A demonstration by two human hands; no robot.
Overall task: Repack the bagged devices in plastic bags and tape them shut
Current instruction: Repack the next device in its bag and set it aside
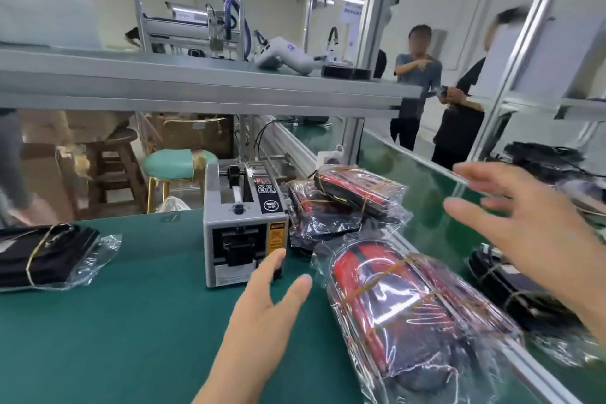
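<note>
Right in front of me lies the nearest bagged device [406, 315], red and black under crinkled clear plastic, bound with thin yellowish bands, just to the right of the tape dispenser [244, 226] and nearer to me than it. It rests over the metal rail at the desk's [114, 321] right edge. I'd judge it a firm, fairly weighty block inside a loose, slippery film, so I want my fingers round the solid body at its sides, not pinching the slack plastic, which could slide or tear.

My left hand [262, 311] hovers above the green desk just in front of the dispenser, fingers straight and spread, holding nothing. My right hand [524, 226] is in the air well to the right of the dispenser, above the device, fingers stretched wide, also empty; it is a bit blurred.

Behind the near device, touching the dispenser's right side, two more bagged devices [341, 203] are stacked. Far left of the dispenser lies a black bagged bundle [42, 256] with a yellowish band. More dark bagged bundles [511, 285] sit further right, beyond the rail.

Above the dispenser runs a metal shelf [196, 82]; two people [436, 85] stand in the background to its right.
</note>
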